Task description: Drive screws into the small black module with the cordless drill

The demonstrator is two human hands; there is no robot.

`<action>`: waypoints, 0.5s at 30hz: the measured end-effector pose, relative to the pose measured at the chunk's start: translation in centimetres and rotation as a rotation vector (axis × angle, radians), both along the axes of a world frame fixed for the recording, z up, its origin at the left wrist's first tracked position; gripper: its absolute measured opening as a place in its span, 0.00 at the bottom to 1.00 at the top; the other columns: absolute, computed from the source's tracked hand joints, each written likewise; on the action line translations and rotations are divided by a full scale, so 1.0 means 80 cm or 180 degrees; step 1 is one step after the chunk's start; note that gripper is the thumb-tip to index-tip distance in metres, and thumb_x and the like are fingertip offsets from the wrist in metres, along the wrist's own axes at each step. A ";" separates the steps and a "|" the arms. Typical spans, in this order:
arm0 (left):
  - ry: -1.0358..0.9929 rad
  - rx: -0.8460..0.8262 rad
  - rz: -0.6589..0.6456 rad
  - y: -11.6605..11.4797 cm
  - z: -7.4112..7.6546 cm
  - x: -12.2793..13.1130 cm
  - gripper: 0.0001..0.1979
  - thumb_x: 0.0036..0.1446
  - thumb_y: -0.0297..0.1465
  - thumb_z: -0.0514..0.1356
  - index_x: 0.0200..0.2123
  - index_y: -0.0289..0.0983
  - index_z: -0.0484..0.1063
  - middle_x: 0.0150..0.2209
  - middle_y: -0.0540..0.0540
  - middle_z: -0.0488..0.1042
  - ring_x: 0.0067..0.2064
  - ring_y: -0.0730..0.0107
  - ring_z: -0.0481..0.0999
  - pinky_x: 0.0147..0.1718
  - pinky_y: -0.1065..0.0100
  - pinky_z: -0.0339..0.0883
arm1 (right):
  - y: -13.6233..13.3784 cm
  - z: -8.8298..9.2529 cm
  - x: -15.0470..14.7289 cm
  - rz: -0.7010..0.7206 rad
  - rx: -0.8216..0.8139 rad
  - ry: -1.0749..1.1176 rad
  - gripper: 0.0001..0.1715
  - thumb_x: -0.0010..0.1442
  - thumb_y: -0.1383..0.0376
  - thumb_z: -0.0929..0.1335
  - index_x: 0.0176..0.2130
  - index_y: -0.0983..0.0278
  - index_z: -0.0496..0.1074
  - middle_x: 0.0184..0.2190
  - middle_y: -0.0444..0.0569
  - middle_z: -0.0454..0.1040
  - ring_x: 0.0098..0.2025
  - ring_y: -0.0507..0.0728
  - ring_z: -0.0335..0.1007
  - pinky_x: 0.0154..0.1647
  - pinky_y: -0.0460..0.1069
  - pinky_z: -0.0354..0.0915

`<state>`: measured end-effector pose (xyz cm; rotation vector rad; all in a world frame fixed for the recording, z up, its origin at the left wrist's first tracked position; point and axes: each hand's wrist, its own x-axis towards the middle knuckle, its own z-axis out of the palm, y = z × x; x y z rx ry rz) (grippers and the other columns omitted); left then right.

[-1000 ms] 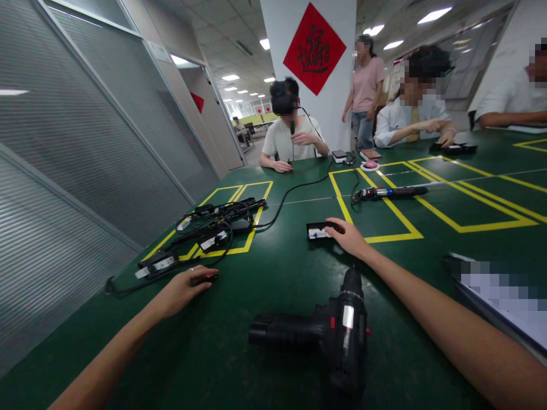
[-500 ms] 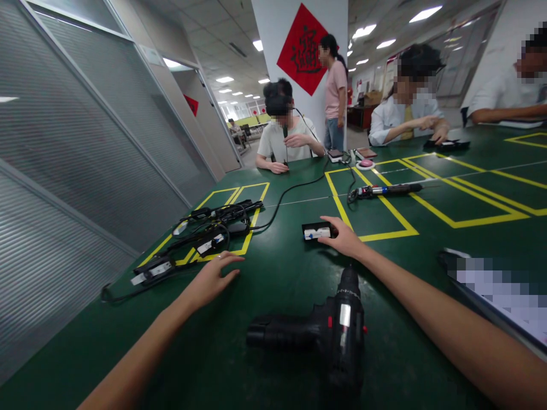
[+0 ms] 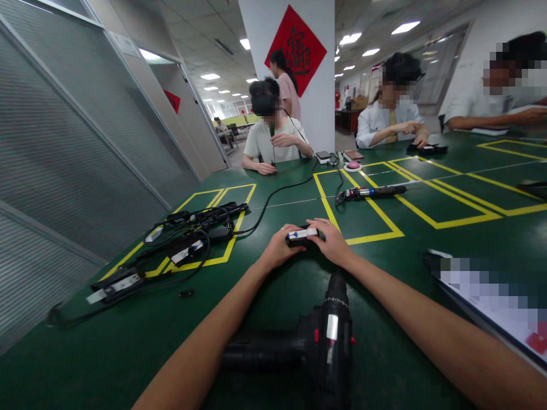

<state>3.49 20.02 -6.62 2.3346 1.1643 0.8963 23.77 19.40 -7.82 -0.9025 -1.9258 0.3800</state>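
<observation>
A small black box-like part with a white label strip and a blue mark (image 3: 303,233) sits between my two hands over the green table. My left hand (image 3: 280,249) closes on its left end. Around its right end curl the fingers of my right hand (image 3: 332,242). Fingers cover both ends of the part, and I cannot tell whether it touches the table. A black cordless drill (image 3: 320,341) lies on its side just below, its chuck pointing away from me, its grip partly behind my left forearm.
Black cabled parts (image 3: 188,250) lie in a heap on the left. A pen-like electric screwdriver (image 3: 376,192) rests beyond my right hand. At right is a blurred-out tablet-like item (image 3: 482,302). Yellow tape (image 3: 376,236) marks the green table (image 3: 273,302). Several people sit across it.
My left hand has moved right from the bare tabletop and taken hold of the black part's left end. My right hand still holds it. The view has shifted slightly; the standing person moved left.
</observation>
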 end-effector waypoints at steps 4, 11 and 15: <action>-0.0088 -0.0167 0.0278 0.000 -0.003 -0.012 0.23 0.48 0.36 0.68 0.48 0.36 0.71 0.47 0.41 0.74 0.48 0.57 0.75 0.49 0.58 0.67 | -0.007 0.003 -0.001 -0.0525 0.0036 0.0442 0.15 0.64 0.60 0.63 0.49 0.63 0.67 0.47 0.54 0.74 0.52 0.61 0.68 0.54 0.55 0.61; -0.0050 -0.0482 0.0967 -0.035 0.033 -0.044 0.29 0.51 0.42 0.64 0.54 0.35 0.65 0.49 0.37 0.73 0.49 0.52 0.75 0.49 0.55 0.67 | 0.006 -0.003 0.010 -0.1211 -0.0553 0.0955 0.17 0.64 0.55 0.60 0.47 0.63 0.64 0.37 0.53 0.76 0.37 0.61 0.72 0.37 0.51 0.64; 0.0167 -0.0815 0.1357 -0.099 0.063 -0.091 0.34 0.51 0.47 0.63 0.58 0.38 0.61 0.48 0.37 0.74 0.47 0.50 0.76 0.49 0.51 0.68 | 0.009 -0.003 0.011 -0.1140 -0.0592 0.0953 0.17 0.64 0.54 0.60 0.45 0.62 0.65 0.35 0.51 0.76 0.36 0.60 0.72 0.35 0.50 0.64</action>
